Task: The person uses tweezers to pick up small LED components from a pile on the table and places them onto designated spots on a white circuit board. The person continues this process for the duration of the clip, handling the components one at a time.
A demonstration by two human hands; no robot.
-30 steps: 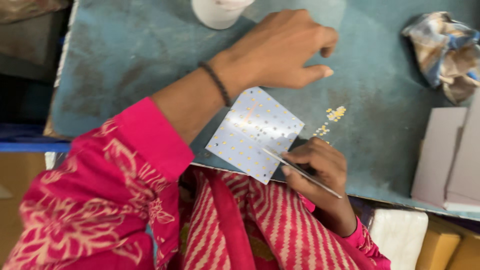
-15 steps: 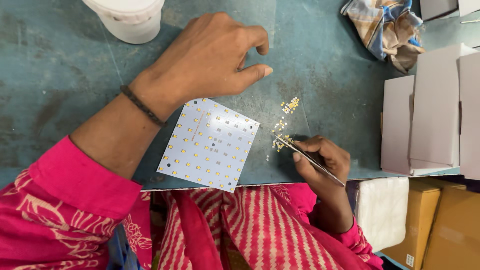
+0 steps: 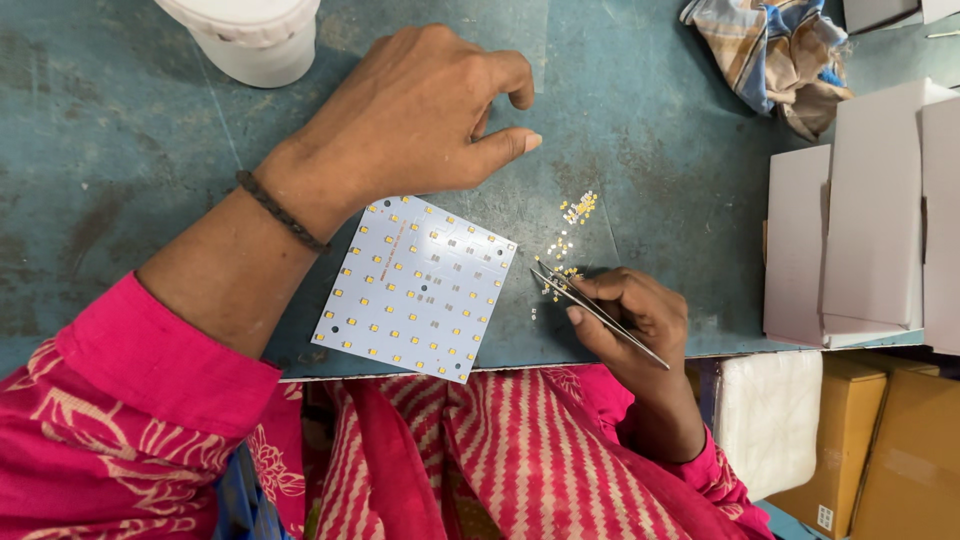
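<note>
Holding a pair of thin metal tweezers [image 3: 600, 312] in your right hand [image 3: 630, 315], you have the fingers pinched shut round their shaft, and the tips point toward ten o'clock into the scatter of tiny yellow chips [image 3: 568, 240] on the blue-green table [image 3: 120, 150]. Whether a chip sits between the tips is too small to tell.

Your left hand [image 3: 410, 115] rests on the table at about twelve o'clock from the white square board [image 3: 418, 288] — fingers loosely curled, thumb stretched out flat, holding nothing and lying just off the board's upper edge.

The board lies at the table's near edge, between your two hands. By the look of it, most of the work is behind you: yellow chips fill the rows along the left, the bottom and most of the middle, while a patch of bare grey pads remains toward the upper right — those seem to be what is left. The loose chips wait at about three o'clock from the board, close by it.
</note>
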